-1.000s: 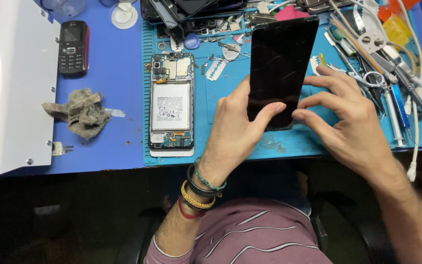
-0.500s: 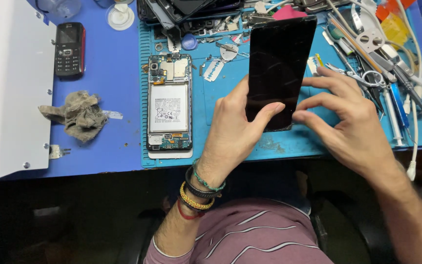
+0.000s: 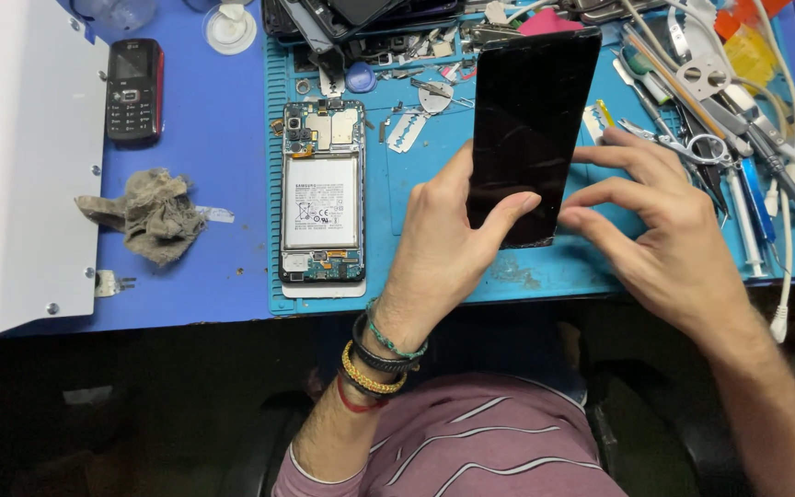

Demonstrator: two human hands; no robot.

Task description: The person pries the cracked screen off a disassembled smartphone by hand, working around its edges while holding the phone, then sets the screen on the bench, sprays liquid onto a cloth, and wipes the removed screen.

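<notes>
My left hand (image 3: 439,248) grips the lower left edge of a black phone screen panel (image 3: 531,120), thumb pressed on its glass near the bottom. The panel is tilted up above the teal work mat (image 3: 434,276). My right hand (image 3: 660,235) touches the panel's lower right edge with its fingertips, fingers spread. To the left on the mat lies an opened phone body (image 3: 322,204) with its battery and circuit boards showing. Several bracelets ring my left wrist.
Tweezers, scissors (image 3: 692,143), screwdrivers and cables crowd the mat's right side. Small parts and phone frames (image 3: 351,18) lie along the top. On the blue table sit a dark keypad phone (image 3: 134,89), a grey rag (image 3: 151,213) and a white panel (image 3: 11,166) at left.
Both hands and the screen panel stay almost where they were; the view has shifted very slightly.
</notes>
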